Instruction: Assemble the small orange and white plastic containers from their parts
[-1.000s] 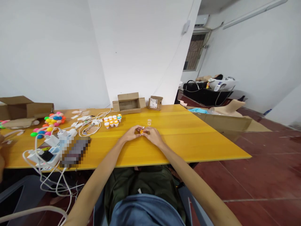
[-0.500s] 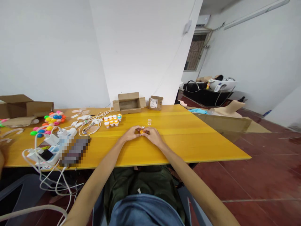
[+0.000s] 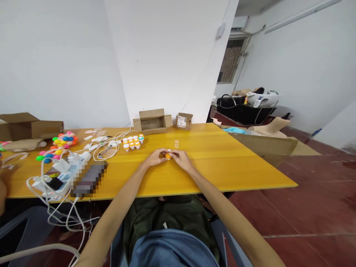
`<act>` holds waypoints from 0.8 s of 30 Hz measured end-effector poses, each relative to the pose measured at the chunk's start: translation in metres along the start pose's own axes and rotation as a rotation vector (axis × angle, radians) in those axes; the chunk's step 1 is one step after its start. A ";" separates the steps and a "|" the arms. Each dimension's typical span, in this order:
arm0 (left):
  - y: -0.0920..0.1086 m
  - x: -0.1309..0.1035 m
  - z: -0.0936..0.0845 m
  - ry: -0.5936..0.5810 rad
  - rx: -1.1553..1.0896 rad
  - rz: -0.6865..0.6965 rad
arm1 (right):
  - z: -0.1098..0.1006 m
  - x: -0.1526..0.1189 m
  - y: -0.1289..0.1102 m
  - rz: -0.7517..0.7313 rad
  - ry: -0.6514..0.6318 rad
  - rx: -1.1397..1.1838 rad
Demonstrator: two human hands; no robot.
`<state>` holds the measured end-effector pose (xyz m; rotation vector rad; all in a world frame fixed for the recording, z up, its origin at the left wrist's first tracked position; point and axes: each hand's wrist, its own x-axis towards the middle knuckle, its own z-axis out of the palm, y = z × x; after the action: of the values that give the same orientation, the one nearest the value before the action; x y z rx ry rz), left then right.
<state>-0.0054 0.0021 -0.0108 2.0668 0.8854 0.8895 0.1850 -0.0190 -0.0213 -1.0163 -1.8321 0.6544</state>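
Over the middle of the table, my left hand (image 3: pixel 156 157) is closed on one side of a small orange-and-white piece (image 3: pixel 168 156). My right hand (image 3: pixel 180 159) grips the same piece from the other side with its fingertips; the fingers hide part of it. Just beyond the hands stands a small clear plastic ring or cup (image 3: pixel 177 144). To the left, several small white-topped pieces with orange bands (image 3: pixel 131 142) stand in a tight group, and one among them has a blue-green band (image 3: pixel 141 138).
An open cardboard box (image 3: pixel 152 124) and a smaller box (image 3: pixel 184 121) stand along the wall. Left on the table (image 3: pixel 222 159) are cables, a power strip (image 3: pixel 63 178), a pixelated dark object (image 3: pixel 89 180) and colourful balls (image 3: pixel 65 140). Part of another person's arm (image 3: pixel 2 193) shows at the left edge.
The orange face of the held piece shows more fully between my fingertips, and my right fingers have shifted slightly. The other things on the table stay where they were.
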 end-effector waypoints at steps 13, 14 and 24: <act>-0.001 0.001 0.001 -0.001 0.016 0.007 | 0.002 0.000 0.001 0.023 -0.018 0.023; -0.002 0.001 0.001 -0.002 0.015 0.009 | 0.002 0.001 0.001 0.024 -0.016 0.023; -0.003 0.001 -0.001 -0.014 0.027 0.029 | 0.002 0.005 0.008 0.028 -0.001 0.016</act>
<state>-0.0066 0.0052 -0.0120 2.1115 0.8662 0.8816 0.1851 -0.0108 -0.0262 -1.0329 -1.8133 0.6851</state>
